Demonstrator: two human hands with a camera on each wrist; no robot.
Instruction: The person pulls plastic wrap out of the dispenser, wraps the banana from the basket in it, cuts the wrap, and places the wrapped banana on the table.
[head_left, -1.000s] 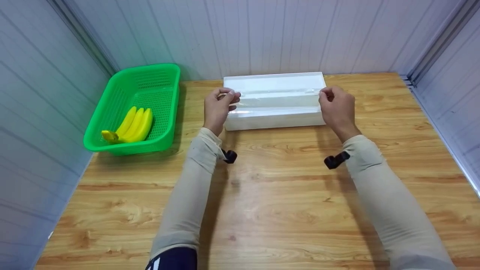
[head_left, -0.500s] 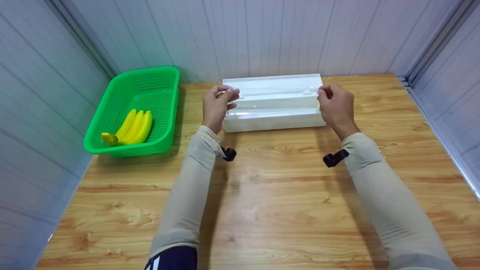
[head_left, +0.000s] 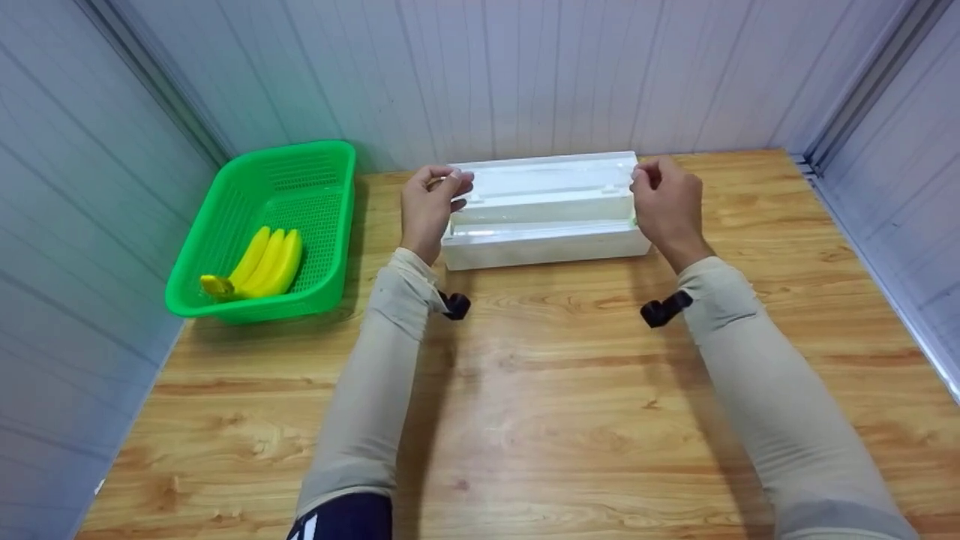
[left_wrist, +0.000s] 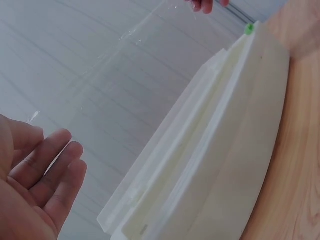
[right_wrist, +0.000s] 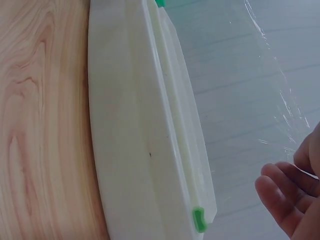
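Observation:
A long white cling film dispenser (head_left: 547,253) lies on the table near the back wall, its lid tipped back. Clear cling film (left_wrist: 125,70) stretches up from it between both hands, hard to make out in the head view. My left hand (head_left: 426,214) pinches one corner between thumb and forefinger, the other fingers loosely bent. At the opposite corner my right hand (head_left: 670,214) pinches the film, its fingers curled; creases (right_wrist: 287,105) run from that grip. Both hands are above the dispenser's ends. Small green tabs (right_wrist: 199,220) show at its ends in the wrist views.
A green plastic basket (head_left: 341,225) stands to the left, with a bunch of yellow bananas (head_left: 262,262) inside. Pale panel walls (head_left: 525,75) enclose the wooden table (head_left: 540,390) at the back and sides.
Both hands have risen slightly relative to the dispenser, still pinching the film and drawing it higher. The head view has tilted a little, so the basket and dispenser appear lower.

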